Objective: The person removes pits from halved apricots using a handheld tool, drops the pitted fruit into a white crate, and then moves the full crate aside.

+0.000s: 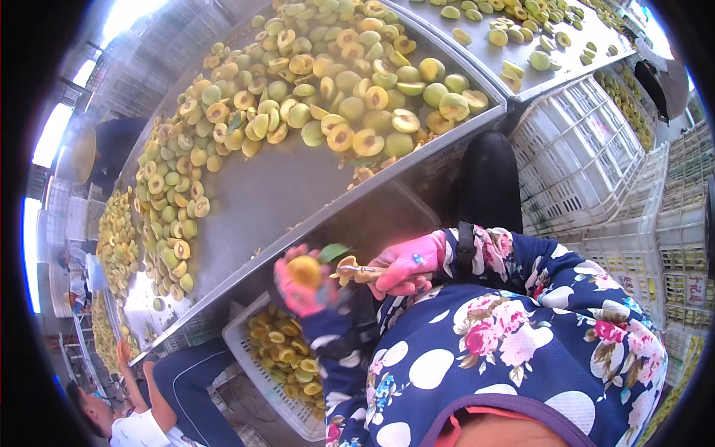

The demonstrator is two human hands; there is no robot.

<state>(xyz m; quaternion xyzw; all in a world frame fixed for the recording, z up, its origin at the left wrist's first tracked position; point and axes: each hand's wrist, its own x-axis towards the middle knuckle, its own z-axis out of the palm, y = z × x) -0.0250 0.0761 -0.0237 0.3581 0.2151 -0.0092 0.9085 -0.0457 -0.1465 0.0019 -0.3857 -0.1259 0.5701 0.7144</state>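
My left hand (304, 282), in a pink glove and blurred, holds an orange-yellow piece of plum-like fruit (305, 271) in its palm. Just to its right, my right hand (408, 265), also pink-gloved, is closed around a small hand tool (366, 269) with metal parts, its exact kind unclear. Pale yellow matter covers the tool's tip, which points at the left hand. A green leaf (334, 252) shows between the two hands. Beyond them, a metal table (262, 184) bears a large heap of halved green-yellow fruit (279, 106), many cut faces showing stones or hollows.
A white plastic crate (240, 335) of halved fruit stands below my left forearm. Stacked white crates (575, 151) rise at the right. The table's raised metal rim (335, 204) runs diagonally before me. Another person (134, 424) sits at lower left; a second table (486, 39) adjoins at upper right.
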